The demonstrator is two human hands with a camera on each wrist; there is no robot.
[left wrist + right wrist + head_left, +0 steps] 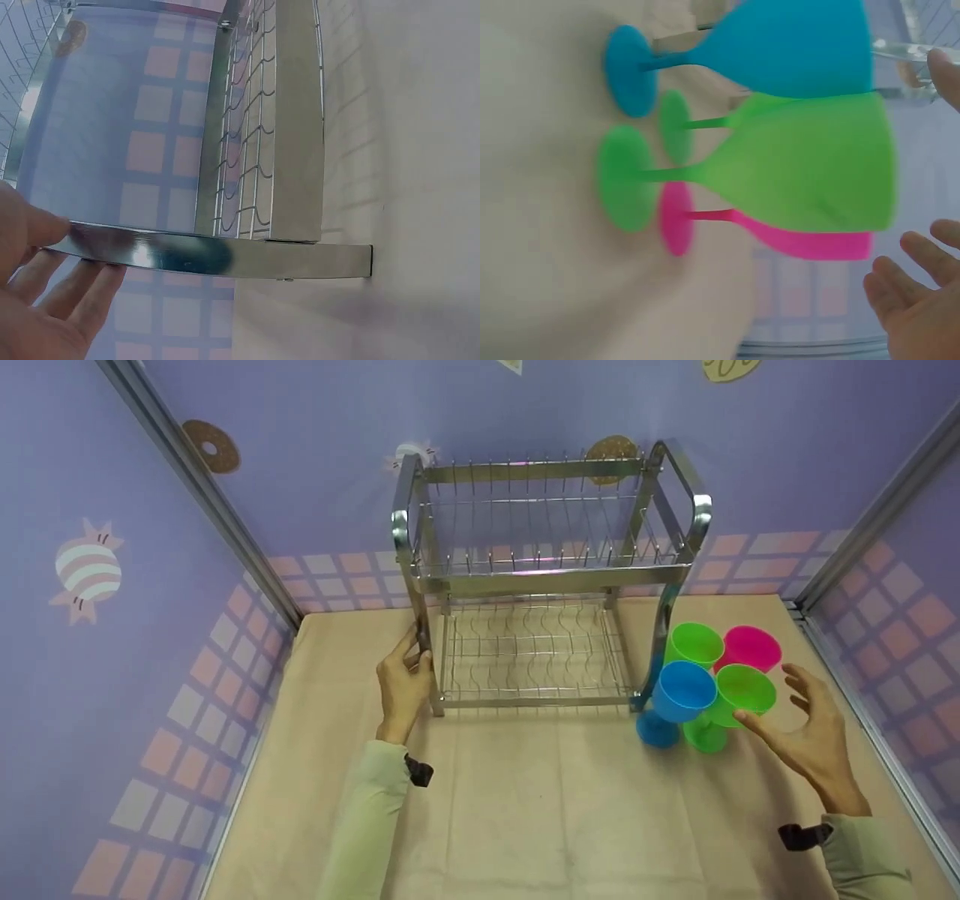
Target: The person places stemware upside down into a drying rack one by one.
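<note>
We see a two-level metal rack [555, 582] which stands upright on the counter [510, 802], near the far wall [330, 495]. Our left grip [405, 679] is closed around the near left post [225, 255] of this rack, with the thumb on one side and the fingers on the other.

To the right of the rack, four stemmed cups stand upright in a close group. The blue cup [685, 690] is at the near left, just beside the near right post of the rack; we cannot tell if they touch. The near green cup [742, 697] is at its right, the far green cup [696, 643] is behind the blue one, and the pink cup [750, 646] is at the far right.

Our right grip [814, 735] holds nothing: its thumb and fingers are spread apart, close to the rim of the near green cup. Both sleeves [367, 810] are pale green.
</note>
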